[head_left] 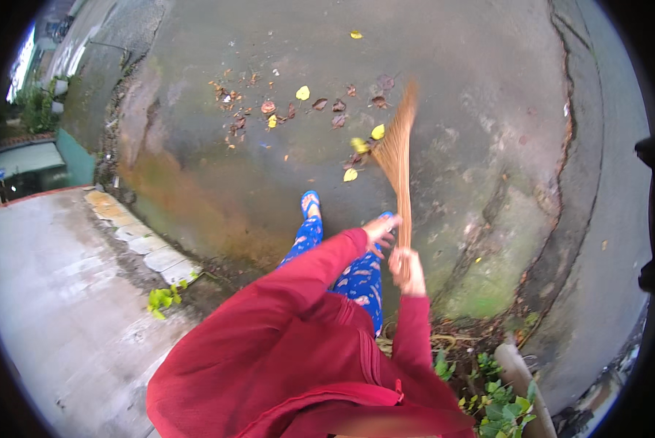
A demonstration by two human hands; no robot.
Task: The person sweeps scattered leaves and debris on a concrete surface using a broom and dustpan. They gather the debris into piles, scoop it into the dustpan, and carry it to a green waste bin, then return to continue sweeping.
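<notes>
I look down at my red sleeves and blue patterned trousers. My right hand (406, 269) is shut on the bound handle of a stick broom (396, 150), whose bristles fan out and blur over the wet concrete ahead. My left hand (380, 231) hovers beside the handle with fingers spread, touching or nearly touching it. Yellow and brown fallen leaves (303, 102) lie scattered on the ground beyond the broom's tip. A blue slipper (310, 203) shows on my forward foot.
The concrete yard (218, 168) is damp, stained and cracked. A raised paved strip with a stone kerb (134, 237) runs along the left. Green plants (499, 405) and leaf litter sit at lower right, a small weed (163, 299) at the kerb.
</notes>
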